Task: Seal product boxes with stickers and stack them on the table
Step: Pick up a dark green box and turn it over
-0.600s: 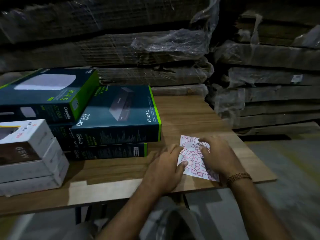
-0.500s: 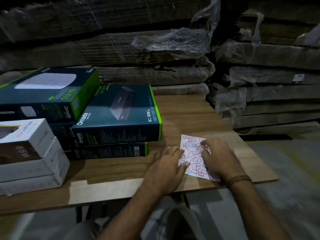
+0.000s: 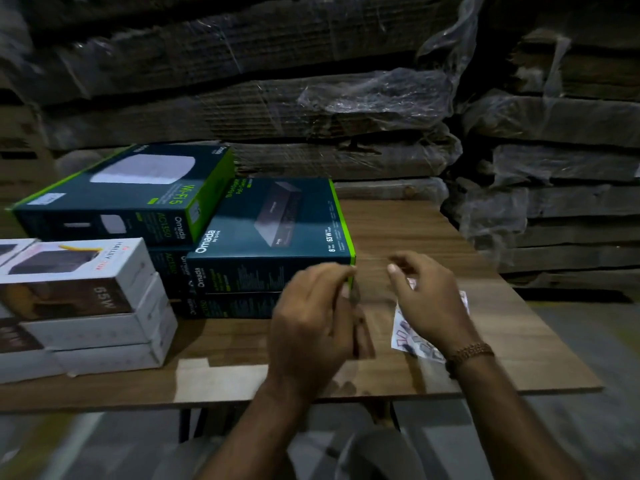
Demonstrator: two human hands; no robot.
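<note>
A dark teal Omada box (image 3: 277,220) lies on top of a second teal box (image 3: 235,308) on the wooden table (image 3: 433,237). My left hand (image 3: 311,320) is raised at the top box's front right corner with its fingers curled, and blur hides what they hold. My right hand (image 3: 429,299) hovers above the sticker sheet (image 3: 407,336) with thumb and fingers loosely curled; no sticker can be made out in it. The white sheet with red-edged stickers lies flat near the table's front right and is partly hidden by that hand.
Another teal Omada box (image 3: 121,192) sits on a stack at the back left. White boxes (image 3: 86,306) are stacked at the front left. Plastic-wrapped flattened cardboard (image 3: 311,109) fills the wall behind and to the right. The table's front edge (image 3: 381,393) is close to me.
Both hands have lifted off the sticker sheet. My left hand has moved up to the front corner of the Omada box, and my right hand has risen above the sheet.
</note>
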